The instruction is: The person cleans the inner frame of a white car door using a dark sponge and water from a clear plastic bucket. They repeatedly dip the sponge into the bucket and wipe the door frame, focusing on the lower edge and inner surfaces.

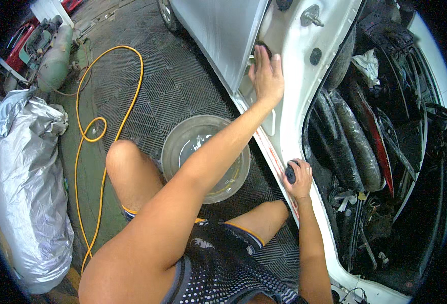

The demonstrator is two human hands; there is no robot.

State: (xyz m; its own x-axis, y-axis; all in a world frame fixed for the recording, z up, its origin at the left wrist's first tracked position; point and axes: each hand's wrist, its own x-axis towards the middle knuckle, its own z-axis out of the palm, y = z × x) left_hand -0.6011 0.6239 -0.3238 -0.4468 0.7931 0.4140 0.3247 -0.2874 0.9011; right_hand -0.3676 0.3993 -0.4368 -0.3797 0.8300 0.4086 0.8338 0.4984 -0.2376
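Observation:
My left hand [268,76] reaches forward to the white car door frame [290,121], beside the hinge side of an open grey door [218,35]. Its fingers are stretched out and lie near a dark round spot on the frame; I cannot make out what that spot is. Lower on the same frame, my right hand [300,181] is closed around a small black wad [290,173], cloth or sponge, pressed to the painted sill. Between my knees and the car stands a round metal basin [170,147] with some liquid in it, partly covered by my left arm.
Inside the car, at the right, lie several dark parts [352,137] and a crumpled white wrapper [368,67]. A yellow hose [138,76] loops over the patterned floor mat [157,66]. Silver sheeting [28,187] and a green air tank [56,58] are at the left.

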